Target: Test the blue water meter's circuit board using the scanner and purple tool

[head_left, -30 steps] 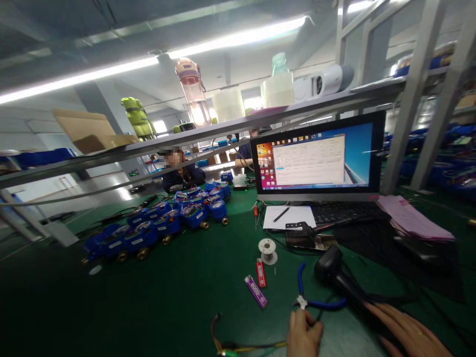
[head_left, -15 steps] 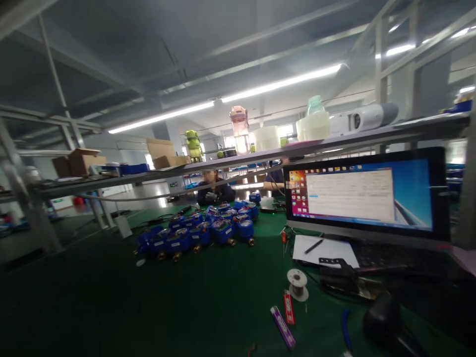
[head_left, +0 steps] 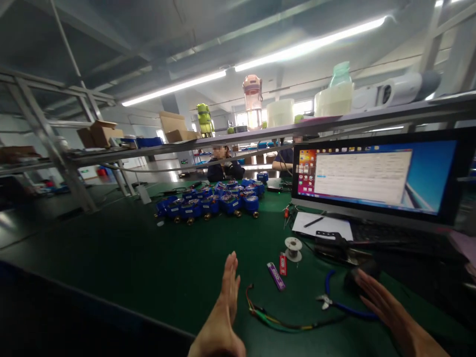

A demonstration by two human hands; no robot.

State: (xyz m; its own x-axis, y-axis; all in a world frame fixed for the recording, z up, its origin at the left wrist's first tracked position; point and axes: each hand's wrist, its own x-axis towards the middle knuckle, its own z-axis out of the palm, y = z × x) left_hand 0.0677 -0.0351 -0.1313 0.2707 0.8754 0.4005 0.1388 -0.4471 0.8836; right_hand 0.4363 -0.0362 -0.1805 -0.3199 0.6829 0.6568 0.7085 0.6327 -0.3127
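Observation:
My left hand (head_left: 225, 310) is held above the green table (head_left: 178, 263) with its fingers stretched out and nothing in it. To its right lies a bundle of thin coloured wires (head_left: 275, 322). My right hand (head_left: 386, 305) also has its fingers extended, empty, over blue-handled pliers (head_left: 327, 301) and beside a black object (head_left: 359, 277) that it partly hides. Between the hands, farther off, are a purple lighter (head_left: 275, 276), a red lighter (head_left: 283, 264) and a wire spool (head_left: 293, 249).
Several blue meters (head_left: 208, 203) with brass fittings stand clustered at the back. On the right, a monitor (head_left: 372, 176) rises behind a keyboard (head_left: 386, 233) and white paper (head_left: 320, 225) with a pen on it. A shelf (head_left: 223, 141) spans above. Two people sit opposite.
Both of my hands have come into view from below, fingers stretched. The view has tilted down, bringing the wire bundle and the whole pliers into sight.

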